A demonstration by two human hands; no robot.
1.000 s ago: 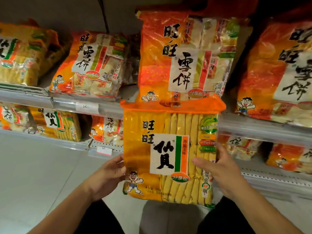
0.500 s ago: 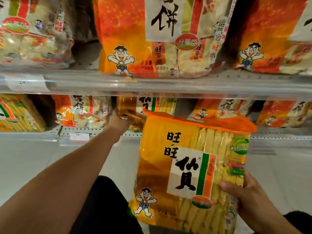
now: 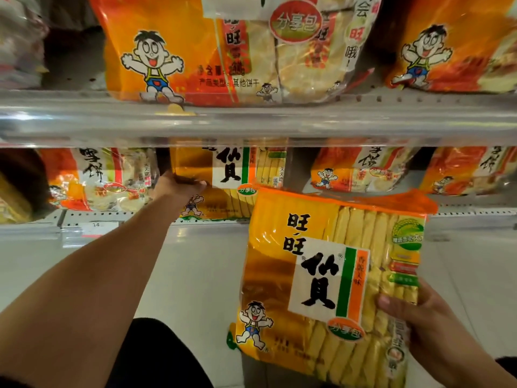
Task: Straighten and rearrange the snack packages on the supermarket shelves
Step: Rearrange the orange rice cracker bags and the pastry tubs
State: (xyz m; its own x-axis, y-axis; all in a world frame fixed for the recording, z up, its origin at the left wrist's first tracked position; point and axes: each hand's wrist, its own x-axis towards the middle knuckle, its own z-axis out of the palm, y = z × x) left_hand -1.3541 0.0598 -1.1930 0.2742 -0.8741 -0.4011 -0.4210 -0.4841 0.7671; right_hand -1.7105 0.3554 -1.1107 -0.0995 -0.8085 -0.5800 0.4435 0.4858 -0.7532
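My left hand [image 3: 179,186] grips the yellow pack on the lower shelf [image 3: 221,180] near the shelf's front edge [image 3: 461,212], not yet squared, while my right hand [image 3: 419,312] holds a matching yellow pack [image 3: 321,275] below that edge, unshelved, so I judge most of the job remains.

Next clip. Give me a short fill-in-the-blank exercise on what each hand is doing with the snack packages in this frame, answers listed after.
1. The large yellow rice-cracker bag with the orange top seal is held by the ____ hand.
2. The left hand grips a yellow rice-cracker bag standing on the ____ shelf.
3. The right hand holds its bag by the bag's lower ____ edge.

Missing words: right; lower; right
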